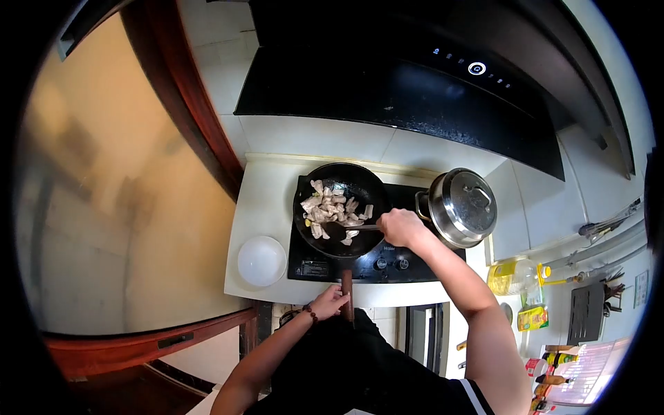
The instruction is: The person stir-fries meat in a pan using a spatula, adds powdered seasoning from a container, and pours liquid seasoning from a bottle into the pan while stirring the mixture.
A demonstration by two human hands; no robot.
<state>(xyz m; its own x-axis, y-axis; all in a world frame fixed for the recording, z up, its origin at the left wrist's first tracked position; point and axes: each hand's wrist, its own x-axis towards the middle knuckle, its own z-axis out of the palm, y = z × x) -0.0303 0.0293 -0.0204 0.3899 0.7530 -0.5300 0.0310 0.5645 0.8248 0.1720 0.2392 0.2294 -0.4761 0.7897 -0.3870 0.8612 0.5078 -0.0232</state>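
Observation:
A black wok (pixel 360 183) sits on the left burner of a black stove (pixel 387 266), with pale meat pieces (pixel 325 207) piled in its left half. My right hand (pixel 401 227) grips a dark spatula (pixel 346 226) whose blade lies among the meat. My left hand (pixel 328 303) holds the wok's dark handle (pixel 346 297), which juts toward me over the counter edge. A beaded bracelet is on my left wrist.
A steel pot with a lid (pixel 462 206) stands on the right burner. A white bowl (pixel 262 261) rests on the counter left of the stove. A black range hood (pixel 415 90) hangs above. An oil bottle (pixel 515 275) and condiments stand at right.

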